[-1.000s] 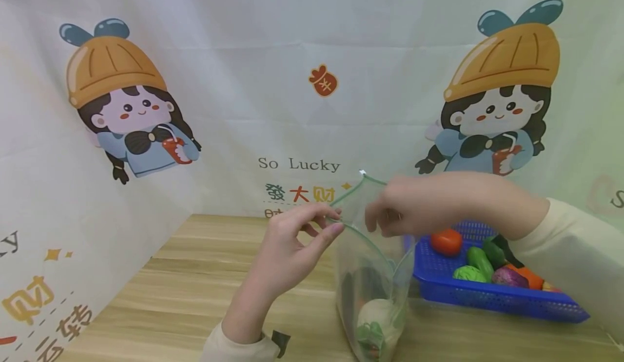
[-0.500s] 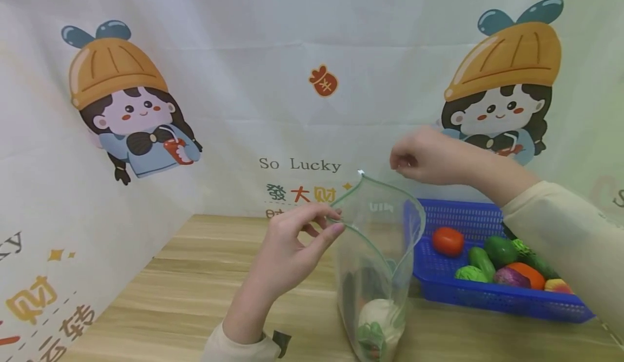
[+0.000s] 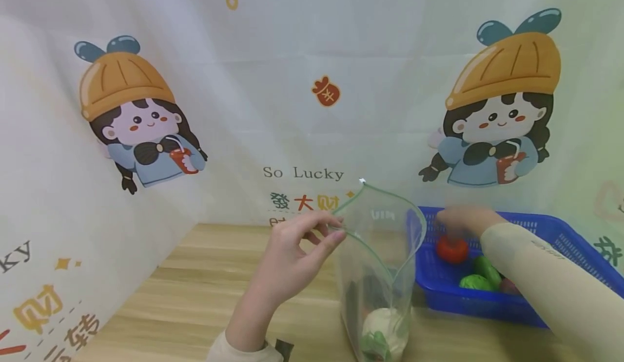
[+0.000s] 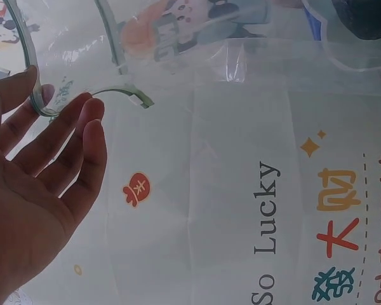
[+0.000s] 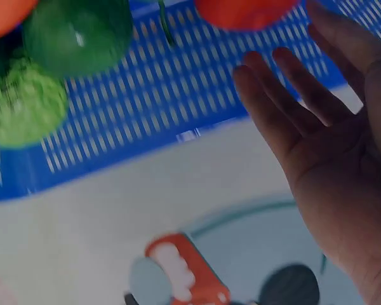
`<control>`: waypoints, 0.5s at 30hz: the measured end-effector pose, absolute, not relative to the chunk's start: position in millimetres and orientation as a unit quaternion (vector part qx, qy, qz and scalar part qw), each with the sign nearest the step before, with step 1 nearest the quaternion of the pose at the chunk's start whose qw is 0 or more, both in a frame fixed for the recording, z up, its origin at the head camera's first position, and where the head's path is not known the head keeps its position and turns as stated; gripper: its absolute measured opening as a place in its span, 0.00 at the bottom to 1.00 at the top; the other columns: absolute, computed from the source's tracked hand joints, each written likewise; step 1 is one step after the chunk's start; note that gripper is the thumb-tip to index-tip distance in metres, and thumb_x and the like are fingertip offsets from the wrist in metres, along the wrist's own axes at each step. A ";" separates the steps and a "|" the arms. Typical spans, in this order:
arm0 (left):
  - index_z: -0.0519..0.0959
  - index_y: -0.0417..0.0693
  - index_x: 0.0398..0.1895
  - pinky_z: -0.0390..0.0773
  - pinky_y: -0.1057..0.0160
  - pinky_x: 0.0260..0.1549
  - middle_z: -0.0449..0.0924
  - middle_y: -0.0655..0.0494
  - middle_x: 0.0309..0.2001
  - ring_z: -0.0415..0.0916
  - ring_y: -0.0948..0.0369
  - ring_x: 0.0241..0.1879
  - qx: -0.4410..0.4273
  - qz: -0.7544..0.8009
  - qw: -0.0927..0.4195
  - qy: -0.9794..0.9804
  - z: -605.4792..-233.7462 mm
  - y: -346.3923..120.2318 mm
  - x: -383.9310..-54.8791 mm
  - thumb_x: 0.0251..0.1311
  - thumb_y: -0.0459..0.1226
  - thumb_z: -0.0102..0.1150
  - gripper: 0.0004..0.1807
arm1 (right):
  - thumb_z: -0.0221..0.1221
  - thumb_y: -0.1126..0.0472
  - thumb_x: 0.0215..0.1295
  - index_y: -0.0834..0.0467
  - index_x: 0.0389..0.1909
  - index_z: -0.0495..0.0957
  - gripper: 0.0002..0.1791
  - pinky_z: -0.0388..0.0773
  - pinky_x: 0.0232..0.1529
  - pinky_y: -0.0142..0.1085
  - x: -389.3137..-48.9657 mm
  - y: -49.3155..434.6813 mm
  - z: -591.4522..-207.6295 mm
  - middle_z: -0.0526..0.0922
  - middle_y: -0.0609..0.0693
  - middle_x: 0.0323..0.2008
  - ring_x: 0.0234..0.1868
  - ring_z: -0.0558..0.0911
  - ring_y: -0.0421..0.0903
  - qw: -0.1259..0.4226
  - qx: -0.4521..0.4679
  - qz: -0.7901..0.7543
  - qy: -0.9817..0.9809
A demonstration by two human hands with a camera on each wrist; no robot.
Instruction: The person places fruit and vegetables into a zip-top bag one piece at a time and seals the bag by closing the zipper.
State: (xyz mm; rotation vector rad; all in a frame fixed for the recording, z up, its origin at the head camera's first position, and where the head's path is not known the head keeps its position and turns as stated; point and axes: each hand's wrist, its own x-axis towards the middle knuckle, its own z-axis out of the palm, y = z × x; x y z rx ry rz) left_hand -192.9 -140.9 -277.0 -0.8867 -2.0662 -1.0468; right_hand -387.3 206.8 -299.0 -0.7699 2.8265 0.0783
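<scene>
My left hand (image 3: 294,256) pinches the green-edged rim of a clear zip bag (image 3: 377,253) between thumb and fingers, and the bag's mouth gapes. Inside, low down, show a pale round vegetable (image 3: 390,324) with green leafy bits and a dark shape behind it. In the left wrist view the thumb and fingertips meet at the zip strip (image 4: 41,111). My right hand (image 3: 465,221) is over the blue basket (image 3: 468,303), right by a red tomato (image 3: 452,251). Its fingers (image 5: 267,114) are loosely extended in the right wrist view, with nothing between them.
The basket also holds a green cabbage (image 3: 476,282), a long green vegetable (image 3: 486,270), a dark green round vegetable (image 5: 79,35) and a light green frilly one (image 5: 25,105). My right sleeve covers part of it. A printed cloth (image 3: 273,107) hangs behind the wooden table (image 3: 205,291).
My right hand has come out of the bag's mouth, lifted, then lowered into the basket beside the tomato. My left hand has kept its pinch on the bag's rim.
</scene>
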 end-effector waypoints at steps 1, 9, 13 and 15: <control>0.87 0.46 0.46 0.89 0.66 0.39 0.91 0.54 0.42 0.83 0.62 0.40 -0.340 -0.399 0.327 -0.786 -277.6 -140.9 -193.2 0.69 0.35 0.70 0.06 | 0.68 0.73 0.56 0.60 0.54 0.86 0.23 0.88 0.51 0.52 -388.2 207.3 -303.9 0.89 0.56 0.48 0.47 0.87 0.52 0.126 -0.252 0.020 0.959; 0.87 0.47 0.45 0.89 0.66 0.39 0.91 0.55 0.42 0.83 0.63 0.40 -0.347 -0.402 0.323 -0.783 -278.0 -141.5 -193.5 0.69 0.34 0.70 0.05 | 0.72 0.69 0.56 0.57 0.61 0.82 0.28 0.87 0.51 0.55 -391.3 209.4 -320.3 0.85 0.56 0.50 0.49 0.84 0.56 0.200 -0.177 -0.029 0.963; 0.87 0.47 0.45 0.89 0.66 0.39 0.91 0.55 0.42 0.83 0.63 0.39 -0.343 -0.402 0.322 -0.785 -278.6 -142.7 -193.0 0.69 0.35 0.70 0.05 | 0.74 0.67 0.56 0.55 0.62 0.80 0.30 0.88 0.48 0.56 -388.0 206.9 -323.2 0.82 0.58 0.52 0.50 0.82 0.58 0.234 -0.147 -0.054 0.960; 0.87 0.48 0.45 0.89 0.66 0.39 0.91 0.56 0.41 0.83 0.63 0.39 -0.340 -0.403 0.322 -0.786 -278.9 -143.5 -192.8 0.70 0.35 0.69 0.05 | 0.74 0.67 0.55 0.54 0.62 0.81 0.31 0.89 0.47 0.55 -386.3 204.1 -325.9 0.81 0.60 0.54 0.51 0.80 0.60 0.242 -0.139 -0.060 0.959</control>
